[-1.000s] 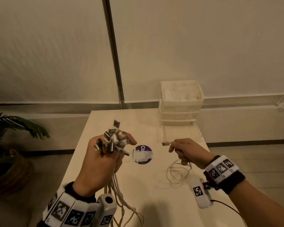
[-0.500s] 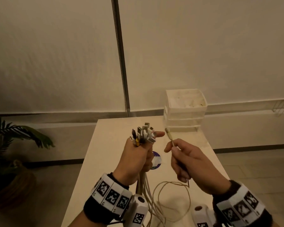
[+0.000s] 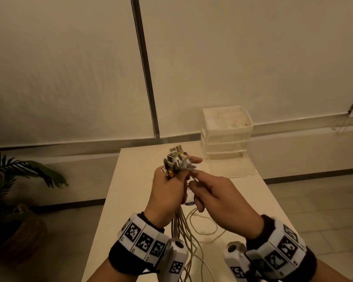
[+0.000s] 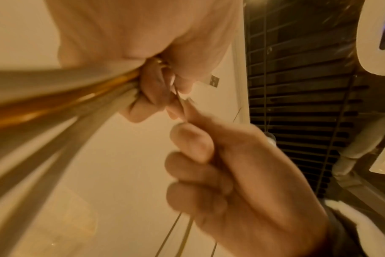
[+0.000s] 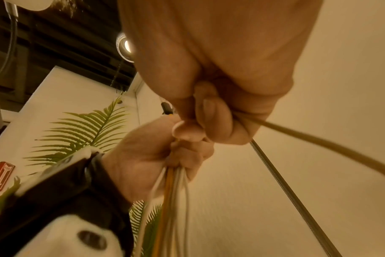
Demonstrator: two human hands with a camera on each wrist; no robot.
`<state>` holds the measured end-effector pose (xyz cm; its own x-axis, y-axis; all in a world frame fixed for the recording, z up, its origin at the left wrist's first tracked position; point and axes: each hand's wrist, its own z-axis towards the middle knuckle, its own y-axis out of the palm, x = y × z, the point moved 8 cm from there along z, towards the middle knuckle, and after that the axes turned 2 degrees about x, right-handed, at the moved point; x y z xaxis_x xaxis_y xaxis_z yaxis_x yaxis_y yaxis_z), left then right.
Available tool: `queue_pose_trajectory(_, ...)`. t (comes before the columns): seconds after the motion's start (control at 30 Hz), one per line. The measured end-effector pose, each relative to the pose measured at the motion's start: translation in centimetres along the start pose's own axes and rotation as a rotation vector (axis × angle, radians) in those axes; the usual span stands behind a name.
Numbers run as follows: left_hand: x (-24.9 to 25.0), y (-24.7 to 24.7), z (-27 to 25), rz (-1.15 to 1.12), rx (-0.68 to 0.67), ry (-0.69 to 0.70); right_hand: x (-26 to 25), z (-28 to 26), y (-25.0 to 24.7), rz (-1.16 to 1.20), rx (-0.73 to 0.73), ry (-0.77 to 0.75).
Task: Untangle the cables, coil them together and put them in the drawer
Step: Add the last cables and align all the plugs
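White cables (image 3: 183, 226) hang from the raised left hand (image 3: 167, 192), fist clenched around them, plugs up. Beside it, the right hand (image 3: 216, 198) pinches one cable's end against the plugs.

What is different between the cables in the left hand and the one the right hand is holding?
The left hand grips a whole bundle of cables, plugs fanned out above the fist; the right hand pinches a single cable, its end at the plugs. The bundle hangs fairly straight below the fist; the single cable loops loosely on the table. Both are thin and pale.
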<state>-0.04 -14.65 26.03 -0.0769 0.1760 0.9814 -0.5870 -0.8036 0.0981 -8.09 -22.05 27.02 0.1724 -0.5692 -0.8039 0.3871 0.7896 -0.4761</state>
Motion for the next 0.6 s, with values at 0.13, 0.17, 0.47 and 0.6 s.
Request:
queue_pose_trajectory(0.13, 0.8, -2.6, 0.5, -0.098, 0.123, -0.029, 2.4, -1.9, -0.3, 0.046, -0.049, 0.034)
queue_pose_trajectory(0.17, 1.4, -3.6, 0.6, -0.134, 0.159, -0.011, 3.7, -2.5, -0.5, 0.052, -0.078, 0.074)
queue_pose_trajectory(0.47, 5.1, -4.9, -0.7, -0.028, -0.096, 0.089, 12.0, -4.9, -5.7, -0.012, -0.175, 0.369)
queue_pose_trajectory(0.6, 4.5, -0.6, -2.0, 0.535, -0.245, 0.302, 9.4, -3.2, -6.5, -0.118, -0.222, 0.25)
